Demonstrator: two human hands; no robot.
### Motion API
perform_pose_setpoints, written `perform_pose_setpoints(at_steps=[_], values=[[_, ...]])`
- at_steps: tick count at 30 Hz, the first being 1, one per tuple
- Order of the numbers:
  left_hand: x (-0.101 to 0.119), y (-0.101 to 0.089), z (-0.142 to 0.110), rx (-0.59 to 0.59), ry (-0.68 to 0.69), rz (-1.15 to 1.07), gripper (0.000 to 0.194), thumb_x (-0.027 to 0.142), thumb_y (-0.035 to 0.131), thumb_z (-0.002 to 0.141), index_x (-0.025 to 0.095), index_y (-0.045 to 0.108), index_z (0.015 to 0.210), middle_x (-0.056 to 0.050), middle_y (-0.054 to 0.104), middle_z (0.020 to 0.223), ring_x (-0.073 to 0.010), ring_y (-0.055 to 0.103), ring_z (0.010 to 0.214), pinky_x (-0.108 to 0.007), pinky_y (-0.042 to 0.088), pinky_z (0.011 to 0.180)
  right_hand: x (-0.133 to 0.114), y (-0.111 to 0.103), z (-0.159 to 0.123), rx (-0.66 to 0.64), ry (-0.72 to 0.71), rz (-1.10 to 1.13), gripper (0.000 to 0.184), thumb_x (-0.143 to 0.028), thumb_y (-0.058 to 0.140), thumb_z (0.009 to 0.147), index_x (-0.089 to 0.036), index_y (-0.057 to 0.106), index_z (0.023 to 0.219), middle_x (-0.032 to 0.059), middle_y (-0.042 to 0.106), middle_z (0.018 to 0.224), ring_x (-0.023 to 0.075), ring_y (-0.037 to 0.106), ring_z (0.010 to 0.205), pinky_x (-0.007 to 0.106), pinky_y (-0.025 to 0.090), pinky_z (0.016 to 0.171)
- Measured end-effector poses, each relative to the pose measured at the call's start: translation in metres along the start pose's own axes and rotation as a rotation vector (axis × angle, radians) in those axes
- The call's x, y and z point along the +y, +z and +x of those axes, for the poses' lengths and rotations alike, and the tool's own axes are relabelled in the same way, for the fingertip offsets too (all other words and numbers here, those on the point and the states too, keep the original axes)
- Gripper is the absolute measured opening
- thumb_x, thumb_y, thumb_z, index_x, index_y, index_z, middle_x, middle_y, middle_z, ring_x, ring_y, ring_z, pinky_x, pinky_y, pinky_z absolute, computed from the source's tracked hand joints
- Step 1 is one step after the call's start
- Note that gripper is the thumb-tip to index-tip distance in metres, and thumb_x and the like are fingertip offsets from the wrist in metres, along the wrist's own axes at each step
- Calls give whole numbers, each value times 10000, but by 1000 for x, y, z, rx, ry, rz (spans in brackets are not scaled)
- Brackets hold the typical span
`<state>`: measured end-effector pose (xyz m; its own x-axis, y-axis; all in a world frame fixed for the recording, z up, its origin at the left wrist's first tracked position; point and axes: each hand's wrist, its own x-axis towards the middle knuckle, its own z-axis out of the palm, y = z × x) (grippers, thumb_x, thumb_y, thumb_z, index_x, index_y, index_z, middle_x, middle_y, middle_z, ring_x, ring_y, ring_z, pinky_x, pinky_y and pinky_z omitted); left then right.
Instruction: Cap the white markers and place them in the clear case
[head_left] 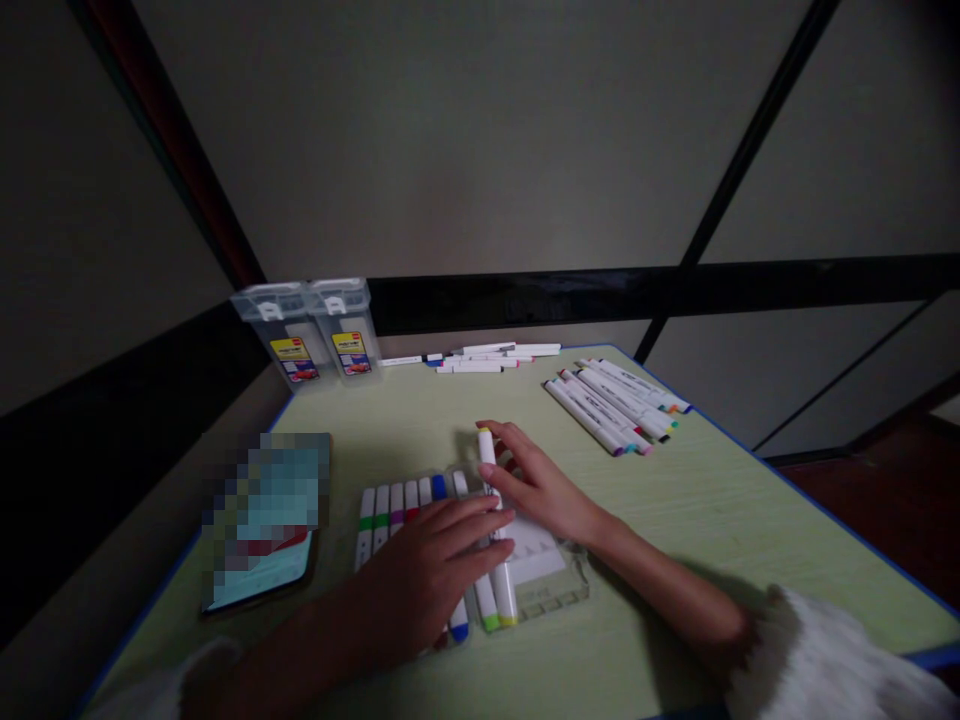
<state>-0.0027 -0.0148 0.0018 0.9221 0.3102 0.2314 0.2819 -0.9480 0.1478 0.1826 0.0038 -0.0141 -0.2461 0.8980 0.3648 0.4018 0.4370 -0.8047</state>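
A clear flat marker case [555, 590] lies on the pale green table [720, 520] in front of me, with a row of white markers [394, 505] with coloured ends in it. My left hand [431, 580] rests flat on the markers, fingers stretched out over them. My right hand [536, 480] reaches in from the right and its fingers hold a white marker with yellow ends [495, 520] at the right end of the row.
Two clear plastic marker boxes [322, 330] stand at the table's back left. Loose markers [495, 357] lie at the back edge, and several more markers [611, 402] lie at the back right. A phone [266, 520] lies at the left. A black rail runs behind the table.
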Motion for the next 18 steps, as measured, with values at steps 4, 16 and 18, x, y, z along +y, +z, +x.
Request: perform_pose_setpoints(at_steps=[4,16,18], values=[[-1,2,0,-2,-31,-68,333,122,371,834,146,528,1127,-88,549,1202,-202,413,1165,-388,366,965,1,1,-1,-37,-95,-141,264,-124,457,806,-170,534,1054,89,475,1044,193,443,1003,382,376,877],[-7,3,1,-47,-37,-258,418,24,336,803,135,504,1169,-99,509,1252,-174,357,1223,-365,353,995,-3,-10,-4,-203,-224,-362,566,96,385,671,-184,539,1138,75,493,931,181,450,901,333,390,796],[-9,5,0,-47,-27,-281,451,5,337,783,140,485,1187,-92,488,1275,-166,332,1239,-365,335,1008,-2,-11,-4,-230,-221,-417,542,59,411,700,-191,524,1168,78,488,909,186,445,869,339,384,774]])
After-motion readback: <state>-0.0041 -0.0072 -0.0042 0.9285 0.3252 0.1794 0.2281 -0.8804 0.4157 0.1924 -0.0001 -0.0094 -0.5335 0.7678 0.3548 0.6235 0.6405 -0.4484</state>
